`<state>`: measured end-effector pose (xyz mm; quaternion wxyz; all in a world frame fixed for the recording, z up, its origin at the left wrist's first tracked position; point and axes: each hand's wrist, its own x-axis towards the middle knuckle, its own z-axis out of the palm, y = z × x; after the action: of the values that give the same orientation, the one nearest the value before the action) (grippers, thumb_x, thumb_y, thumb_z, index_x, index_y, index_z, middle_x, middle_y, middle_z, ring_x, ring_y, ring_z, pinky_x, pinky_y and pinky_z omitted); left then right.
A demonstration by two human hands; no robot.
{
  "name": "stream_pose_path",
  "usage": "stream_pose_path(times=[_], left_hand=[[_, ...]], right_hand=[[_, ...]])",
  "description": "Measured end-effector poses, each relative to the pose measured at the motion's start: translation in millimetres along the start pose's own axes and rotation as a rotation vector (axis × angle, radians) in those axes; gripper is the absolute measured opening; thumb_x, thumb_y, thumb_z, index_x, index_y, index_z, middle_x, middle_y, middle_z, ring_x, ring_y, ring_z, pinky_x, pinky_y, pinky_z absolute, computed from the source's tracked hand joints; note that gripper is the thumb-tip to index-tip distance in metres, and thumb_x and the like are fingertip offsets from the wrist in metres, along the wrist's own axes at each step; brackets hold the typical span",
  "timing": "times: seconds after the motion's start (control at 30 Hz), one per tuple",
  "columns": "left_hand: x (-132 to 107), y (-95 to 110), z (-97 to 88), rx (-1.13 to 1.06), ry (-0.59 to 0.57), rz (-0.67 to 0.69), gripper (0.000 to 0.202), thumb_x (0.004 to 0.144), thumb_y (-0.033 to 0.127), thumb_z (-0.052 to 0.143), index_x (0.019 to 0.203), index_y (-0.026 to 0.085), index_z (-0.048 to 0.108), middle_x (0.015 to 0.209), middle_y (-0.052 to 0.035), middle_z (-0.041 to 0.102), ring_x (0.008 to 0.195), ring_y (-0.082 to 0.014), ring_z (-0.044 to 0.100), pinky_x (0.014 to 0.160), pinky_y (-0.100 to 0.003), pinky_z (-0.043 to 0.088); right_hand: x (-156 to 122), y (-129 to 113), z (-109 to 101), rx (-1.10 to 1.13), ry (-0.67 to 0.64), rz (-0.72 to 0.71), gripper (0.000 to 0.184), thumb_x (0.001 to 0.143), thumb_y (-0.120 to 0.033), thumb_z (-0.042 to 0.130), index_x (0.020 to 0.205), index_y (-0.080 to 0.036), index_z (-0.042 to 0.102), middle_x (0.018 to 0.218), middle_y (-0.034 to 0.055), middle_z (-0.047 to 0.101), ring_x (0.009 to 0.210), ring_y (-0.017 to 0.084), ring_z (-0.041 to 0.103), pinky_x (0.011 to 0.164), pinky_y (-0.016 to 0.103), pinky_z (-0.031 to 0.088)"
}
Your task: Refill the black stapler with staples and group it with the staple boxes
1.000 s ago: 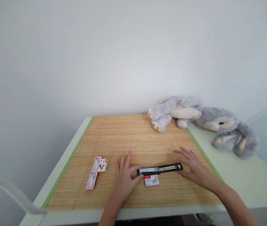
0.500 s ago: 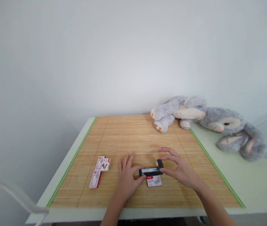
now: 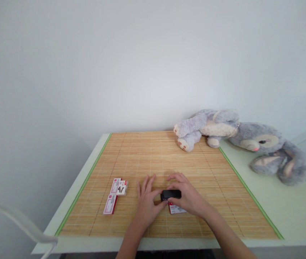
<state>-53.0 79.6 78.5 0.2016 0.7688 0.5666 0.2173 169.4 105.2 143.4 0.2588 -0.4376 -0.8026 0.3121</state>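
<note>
A black stapler (image 3: 172, 194) lies on the bamboo mat, its top arm folded down over the base. Thumb and fingers of my left hand (image 3: 147, 205) pinch its left end. My right hand (image 3: 188, 196) grips the right part from above, thumb on the near side, and hides that end. Just on the near side of the stapler is a red and white staple box (image 3: 176, 209), partly covered by my right hand.
Left of my hands lie two red and white boxes (image 3: 110, 204) and a small white box (image 3: 122, 188) with a black picture on it. A grey plush rabbit (image 3: 217, 126) rests at the back right. A white cable (image 3: 21, 223) crosses the lower left.
The stapler was open, with its metal tray showing and its top raised at the right; now the top is down. My right hand has moved left over it, while my left hand stayed put.
</note>
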Motion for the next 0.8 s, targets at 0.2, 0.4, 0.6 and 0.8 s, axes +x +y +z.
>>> stream_pose_path(times=[0.2, 0.4, 0.6, 0.8], left_hand=[[0, -2, 1.8, -0.002, 0.038, 0.04, 0.036, 0.089, 0.044, 0.075, 0.124, 0.036, 0.074, 0.168, -0.0026, 0.035, 0.156, -0.0352, 0.026, 0.128, -0.064, 0.018], [-12, 13, -3.9, -0.073, 0.067, 0.048, 0.047, 0.098, 0.039, 0.061, 0.145, 0.036, 0.059, 0.139, -0.0069, 0.06, 0.132, -0.028, 0.051, 0.116, -0.05, 0.04], [-18, 43, 0.6, -0.112, -0.117, 0.126, 0.063, 0.08, 0.036, 0.077, 0.141, 0.038, 0.06, 0.121, -0.0038, 0.068, 0.115, -0.0294, 0.056, 0.105, -0.047, 0.044], [-10, 45, 13.8, -0.051, -0.053, 0.067, 0.069, 0.081, 0.031, 0.072, 0.147, 0.035, 0.054, 0.115, -0.0042, 0.072, 0.108, -0.0295, 0.06, 0.103, -0.049, 0.041]], right_hand=[[-2, 5, 3, -0.026, 0.028, 0.041, 0.018, 0.077, -0.02, 0.081, 0.091, -0.025, 0.071, 0.129, 0.007, 0.062, 0.129, 0.03, 0.051, 0.111, 0.046, 0.041], [-8, 32, 0, -0.187, 0.202, 0.157, 0.017, 0.08, -0.027, 0.078, 0.094, -0.024, 0.069, 0.109, 0.0064, 0.065, 0.107, 0.028, 0.057, 0.094, 0.042, 0.046], [-14, 49, -6, -0.235, 0.277, 0.295, 0.025, 0.086, -0.044, 0.073, 0.1, -0.024, 0.071, 0.081, 0.0019, 0.066, 0.083, 0.024, 0.06, 0.076, 0.034, 0.043], [-23, 54, -4, -0.076, 0.273, 0.451, 0.049, 0.089, -0.061, 0.066, 0.12, -0.024, 0.073, 0.061, -0.0026, 0.058, 0.06, 0.02, 0.057, 0.058, 0.031, 0.035]])
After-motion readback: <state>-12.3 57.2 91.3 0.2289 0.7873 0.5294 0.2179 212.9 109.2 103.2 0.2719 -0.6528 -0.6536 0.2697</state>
